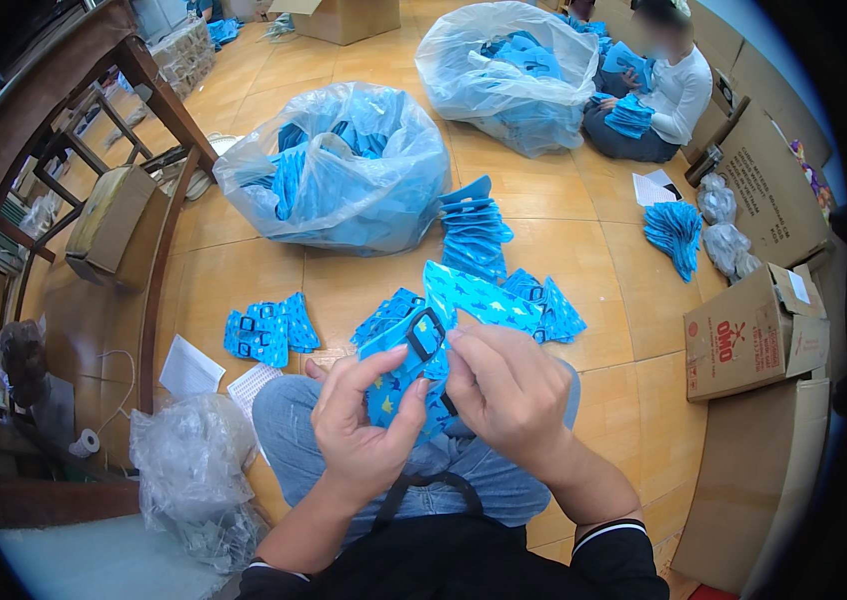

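Wooden floor, seated work. Two clear plastic bags of blue pieces lie ahead; brown cartons stand at right. Both forearms rise from the lower edge over the lap. Left hand curls closed around a blue patterned strap; right hand pinches it beside the black buckle.

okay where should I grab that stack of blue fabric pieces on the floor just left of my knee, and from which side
Probably pinch the stack of blue fabric pieces across its short width, from above. It lies flat on the wooden floor, fanned slightly, with bare floor on both long sides for fingers. Both hands are busy: the left hand and right hand hold a blue patterned strap with a black buckle.
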The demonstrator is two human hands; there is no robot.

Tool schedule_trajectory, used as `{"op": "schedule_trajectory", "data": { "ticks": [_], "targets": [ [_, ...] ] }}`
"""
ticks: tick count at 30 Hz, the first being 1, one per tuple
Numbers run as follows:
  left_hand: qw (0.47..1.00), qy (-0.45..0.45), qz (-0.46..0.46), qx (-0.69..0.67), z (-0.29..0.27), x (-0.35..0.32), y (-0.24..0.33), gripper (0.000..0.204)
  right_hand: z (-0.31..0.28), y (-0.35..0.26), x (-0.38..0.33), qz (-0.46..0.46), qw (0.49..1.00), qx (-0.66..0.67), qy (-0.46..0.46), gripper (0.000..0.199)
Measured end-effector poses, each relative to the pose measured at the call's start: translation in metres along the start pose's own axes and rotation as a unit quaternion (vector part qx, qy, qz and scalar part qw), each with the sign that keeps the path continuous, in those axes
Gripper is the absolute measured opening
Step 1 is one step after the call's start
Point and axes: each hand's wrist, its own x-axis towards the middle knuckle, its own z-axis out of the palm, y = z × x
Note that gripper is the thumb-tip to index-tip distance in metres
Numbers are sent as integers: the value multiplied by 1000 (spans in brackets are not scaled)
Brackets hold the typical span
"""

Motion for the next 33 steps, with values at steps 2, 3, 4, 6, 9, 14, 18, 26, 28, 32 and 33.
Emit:
{"op": "schedule_trajectory", "data": {
  "ticks": [2,3,4,6,9,14,18,26,28,32,33],
  "targets": [
    [1000,-11,11,25,0,0,1,36,2,0,-1,1,1000,2,-2,21],
    [999,-17,19,42,0,1,1,36,2,0,-2,-5,1000,2,-3,21],
    [998,-20,30,49,-1,1,2,36,3,0,-2,-7,1000,-1,-7,22],
    [997,-22,36,57,0,1,2,36,2,1,-1,-15,1000,-8,-20,23],
    [996,-46,51,58,0,2,1,36,-2,4,0,-25,998,-18,-51,24],
    [999,-26,14,19,3,1,-2,36,-1,9,-3,-9,998,-14,-61,23],
    [1000,-21,-15,-12,1,2,-5,36,1,15,-7,-10,1000,2,-26,30],
    [999,-39,-3,6,1,6,2,37,-1,12,-6,-47,998,-16,-42,32],
    [998,-59,-16,13,-1,8,5,38,-1,12,-3,-61,996,-26,-51,31],
    [997,-71,1,43,-1,13,9,38,-4,15,2,-87,991,-58,-80,29],
    [996,-74,7,52,-1,14,9,38,-5,16,4,-96,990,-64,-79,29]
  ]
}}
